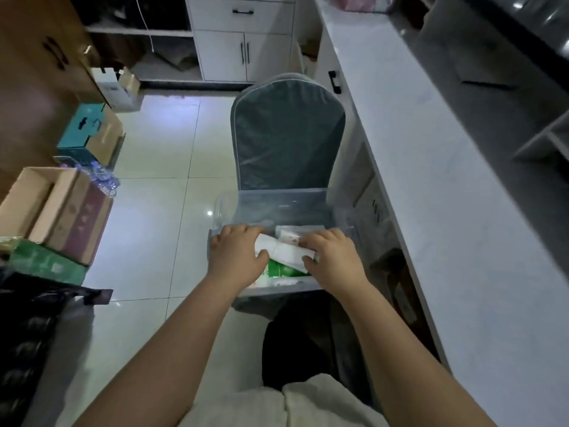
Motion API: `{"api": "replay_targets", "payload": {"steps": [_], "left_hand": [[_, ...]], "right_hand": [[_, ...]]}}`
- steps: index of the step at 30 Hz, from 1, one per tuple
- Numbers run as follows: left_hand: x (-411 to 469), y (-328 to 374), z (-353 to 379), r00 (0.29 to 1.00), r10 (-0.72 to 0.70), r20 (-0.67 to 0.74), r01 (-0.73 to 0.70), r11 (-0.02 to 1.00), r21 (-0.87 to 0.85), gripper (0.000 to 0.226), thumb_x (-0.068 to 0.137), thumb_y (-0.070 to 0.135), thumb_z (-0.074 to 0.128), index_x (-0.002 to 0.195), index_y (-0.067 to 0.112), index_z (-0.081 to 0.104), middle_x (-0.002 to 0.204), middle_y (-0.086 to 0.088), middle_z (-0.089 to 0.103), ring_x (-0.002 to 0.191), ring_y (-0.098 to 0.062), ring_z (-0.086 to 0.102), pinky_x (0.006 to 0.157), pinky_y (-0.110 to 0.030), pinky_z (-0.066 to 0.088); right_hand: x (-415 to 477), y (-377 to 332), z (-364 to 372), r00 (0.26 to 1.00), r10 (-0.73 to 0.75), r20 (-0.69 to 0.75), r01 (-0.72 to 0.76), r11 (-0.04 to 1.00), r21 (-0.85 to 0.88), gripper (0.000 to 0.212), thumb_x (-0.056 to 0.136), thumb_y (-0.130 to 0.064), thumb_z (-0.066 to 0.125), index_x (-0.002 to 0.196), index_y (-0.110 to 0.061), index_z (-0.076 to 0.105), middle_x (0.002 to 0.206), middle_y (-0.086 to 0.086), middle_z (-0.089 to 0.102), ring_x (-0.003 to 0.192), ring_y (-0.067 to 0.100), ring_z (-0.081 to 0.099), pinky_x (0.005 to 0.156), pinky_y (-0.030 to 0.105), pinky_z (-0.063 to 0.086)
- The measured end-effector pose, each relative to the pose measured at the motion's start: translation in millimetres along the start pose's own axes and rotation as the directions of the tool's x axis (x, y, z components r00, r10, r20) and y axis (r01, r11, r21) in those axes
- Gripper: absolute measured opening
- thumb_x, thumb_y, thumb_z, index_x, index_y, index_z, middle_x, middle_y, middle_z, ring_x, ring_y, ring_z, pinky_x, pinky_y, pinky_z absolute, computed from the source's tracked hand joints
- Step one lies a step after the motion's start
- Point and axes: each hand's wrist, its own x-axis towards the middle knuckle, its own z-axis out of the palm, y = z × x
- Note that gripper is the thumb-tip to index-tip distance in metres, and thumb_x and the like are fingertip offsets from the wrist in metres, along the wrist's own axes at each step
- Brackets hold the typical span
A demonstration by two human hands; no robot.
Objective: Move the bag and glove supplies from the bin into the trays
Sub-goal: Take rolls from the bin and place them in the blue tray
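Note:
A clear plastic bin [277, 204] rests on the seat of a grey covered chair [288, 131]. Both my hands reach into it. My left hand [235, 254] and my right hand [331, 257] grip the two ends of a white packet [284, 249] held above the bin's contents. Under it lies a green packet [281, 269], and another white packet [289, 232] sits further back. White supplies [277, 282] show at the near wall of the bin. No trays are in view.
A long white counter [431, 149] runs along the right, close to the chair. Cardboard boxes [58, 211] and a teal box [83, 134] stand on the tiled floor at left. White cabinets [243, 41] stand beyond the chair. A dark bag [30, 334] lies at lower left.

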Motion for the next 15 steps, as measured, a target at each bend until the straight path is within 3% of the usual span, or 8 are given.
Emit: {"api": "replay_targets", "payload": {"steps": [7, 15], "left_hand": [[89.9, -5.7, 68.8, 0.974, -0.107, 0.199, 0.099, 0.994, 0.050, 0.046, 0.083, 0.036, 0.054, 0.128, 0.028, 0.054, 0.127, 0.000, 0.057, 0.115, -0.025, 0.046, 0.091, -0.039, 0.035], [136.1, -34.7, 165.6, 0.881, -0.146, 0.451, 0.132, 0.989, 0.063, 0.051, 0.084, 0.035, 0.054, 0.134, 0.026, 0.047, 0.136, 0.000, 0.048, 0.122, -0.025, 0.041, 0.097, -0.040, 0.031]], "right_hand": [[120.2, 88.0, 50.0, 0.955, 0.090, 0.284, -0.129, 0.984, 0.121, 0.041, 0.081, -0.022, 0.066, 0.122, -0.023, 0.060, 0.122, 0.001, 0.062, 0.115, 0.026, 0.046, 0.095, 0.038, 0.041], [166.7, 149.0, 157.1, 0.807, 0.156, 0.570, -0.229, 0.972, 0.058, 0.056, 0.084, -0.019, 0.062, 0.137, -0.024, 0.045, 0.140, 0.005, 0.046, 0.126, 0.028, 0.037, 0.101, 0.041, 0.037]]}}
